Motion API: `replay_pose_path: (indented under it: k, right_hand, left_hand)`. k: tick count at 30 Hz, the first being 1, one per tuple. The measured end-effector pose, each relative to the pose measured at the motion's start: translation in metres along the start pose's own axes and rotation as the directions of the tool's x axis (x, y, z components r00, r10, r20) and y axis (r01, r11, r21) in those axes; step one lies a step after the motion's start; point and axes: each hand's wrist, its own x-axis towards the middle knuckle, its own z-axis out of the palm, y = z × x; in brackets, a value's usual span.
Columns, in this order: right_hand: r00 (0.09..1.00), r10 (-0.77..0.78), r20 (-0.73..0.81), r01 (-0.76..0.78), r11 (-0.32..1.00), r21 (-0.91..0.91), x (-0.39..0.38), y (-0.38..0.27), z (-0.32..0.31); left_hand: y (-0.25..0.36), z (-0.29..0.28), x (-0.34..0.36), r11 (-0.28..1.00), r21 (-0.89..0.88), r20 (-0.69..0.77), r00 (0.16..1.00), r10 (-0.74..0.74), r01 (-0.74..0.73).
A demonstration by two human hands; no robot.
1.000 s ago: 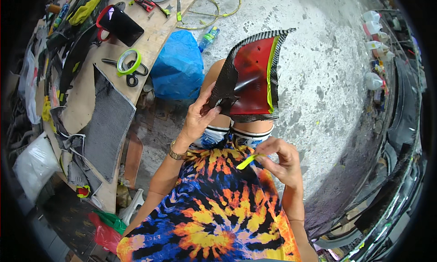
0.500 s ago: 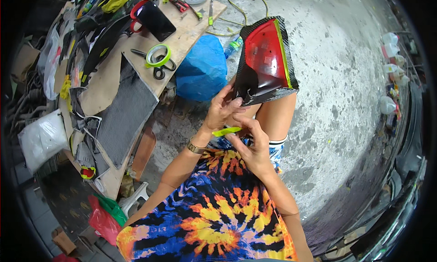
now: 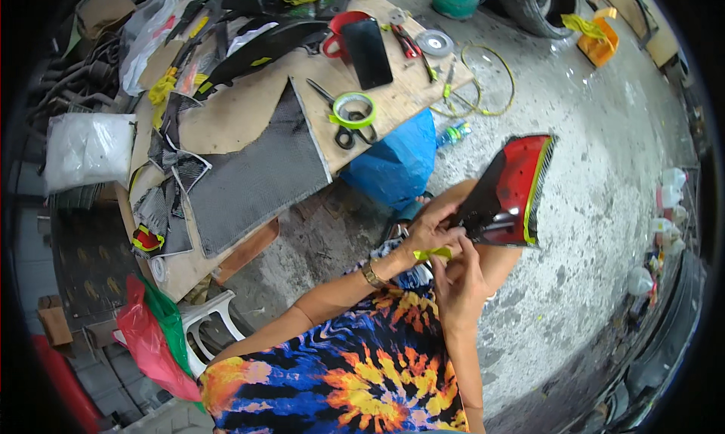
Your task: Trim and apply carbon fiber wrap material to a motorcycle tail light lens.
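A red part wrapped in black carbon-fibre cloth (image 3: 504, 185), edged with yellow-green tape along its right side, rests over my knees. My left hand (image 3: 432, 229), with a watch at the wrist, grips its near left corner. Close below, my right hand (image 3: 462, 281) has thumb and fingers curled towards that same corner. A short strip of yellow-green tape (image 3: 433, 253) sits at my right thumb tip, against the left hand. The fingertips overlap, so their exact contact with the cloth is partly hidden.
On the wooden table (image 3: 321, 136) at left lie a carbon-fibre sheet (image 3: 253, 181), scissors (image 3: 345, 137), a green tape roll (image 3: 353, 110), a phone (image 3: 367, 54) and red-handled pliers (image 3: 406, 43). A blue bag (image 3: 393, 158) hangs by the table edge. A yellow hose (image 3: 491, 111) loops across the floor.
The view has swung left, so the table and my hands appear further right. My right hand has come up to the part's near corner, and the tape strip has moved closer to it.
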Motion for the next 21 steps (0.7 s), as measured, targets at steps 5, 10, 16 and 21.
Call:
replay_pose_path:
  k: [5,10,16,21]
  right_hand:
    - [0.909,-0.415,0.036,0.414,0.91,0.014,0.055,-0.072,0.015]
    - [0.902,-0.374,0.218,0.424,0.863,-0.274,0.184,-0.054,0.176]
    - [0.91,-0.296,0.289,0.392,0.841,-0.373,0.209,-0.05,0.247]
    - [0.885,-0.358,0.299,0.454,0.807,-0.378,0.204,-0.087,0.253]
  left_hand:
    - [0.01,0.004,0.004,0.998,-0.068,0.069,0.998,-0.012,0.017]
    - [-0.002,0.013,0.026,0.917,-0.397,0.189,0.981,0.051,0.029]
    - [0.037,-0.005,0.022,0.829,-0.529,0.236,0.97,-0.059,0.179]
    - [0.021,-0.008,0.023,0.844,-0.511,0.146,0.984,-0.104,0.165]
